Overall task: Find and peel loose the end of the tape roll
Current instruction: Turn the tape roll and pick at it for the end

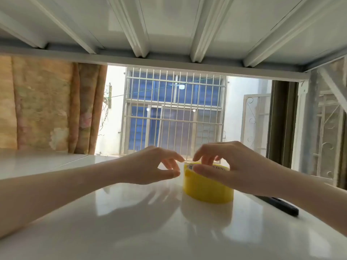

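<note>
Head view, looking low across a glossy white worktop (131,222). Yellow tape roll (206,186) lies flat on the worktop, a little right of centre, core opening upward, printed label visible on the inner rim.

My right hand (234,166) is arched over the roll: thumb pressed against the upper outer edge on the near-left side, fingers curled down over the top rim and into the core. It grips the roll.

My left hand (150,166) sits just beside the roll on its left. Thumb and forefinger are drawn close together, tips right at the roll's upper left edge. I cannot tell whether they pinch a tape end or merely touch the roll; no loose flap is discernible at this size.

Both forearms rest low over the worktop, reflected in its sheen.

Dark flat object (281,205) lies on the worktop to the right, partly hidden behind my right wrist; too unclear to identify.

Beyond: barred window (174,113), patterned curtain (47,106) at left, white slatted frame (169,25) overhead.
</note>
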### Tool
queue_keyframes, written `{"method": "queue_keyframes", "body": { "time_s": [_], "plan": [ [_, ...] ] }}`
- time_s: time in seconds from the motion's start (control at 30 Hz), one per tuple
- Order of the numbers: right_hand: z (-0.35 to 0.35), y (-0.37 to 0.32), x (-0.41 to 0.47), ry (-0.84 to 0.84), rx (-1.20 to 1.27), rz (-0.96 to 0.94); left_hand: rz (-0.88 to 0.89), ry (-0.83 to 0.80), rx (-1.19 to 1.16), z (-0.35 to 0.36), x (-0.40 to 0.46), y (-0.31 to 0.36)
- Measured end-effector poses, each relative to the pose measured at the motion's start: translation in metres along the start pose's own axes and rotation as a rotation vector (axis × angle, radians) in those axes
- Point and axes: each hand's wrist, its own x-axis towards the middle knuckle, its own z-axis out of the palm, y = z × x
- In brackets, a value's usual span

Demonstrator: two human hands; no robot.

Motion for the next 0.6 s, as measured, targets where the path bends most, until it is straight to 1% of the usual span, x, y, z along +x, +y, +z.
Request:
{"method": "queue_keyframes", "body": {
  "time_s": [0.07, 0.2, 0.33, 0.5, 0.6],
  "plan": [
    [-0.001, 0.0, 0.0, -0.037, 0.013, 0.062, -0.011, 0.02, -0.027, -0.001, 0.001, 0.001],
    [0.004, 0.001, -0.002, -0.06, -0.027, 0.075, -0.003, 0.101, -0.046, 0.003, 0.001, 0.002],
    [0.008, -0.003, -0.001, -0.1, -0.059, 0.101, -0.003, 0.128, -0.013, 0.004, 0.0, 0.004],
    [0.011, -0.004, -0.004, -0.098, -0.112, 0.112, 0.024, 0.178, -0.066, -0.004, -0.001, 0.017],
    [0.012, -0.004, -0.004, -0.085, -0.048, 0.141, 0.022, 0.2, -0.116, -0.01, -0.002, 0.027]
  ]
}}
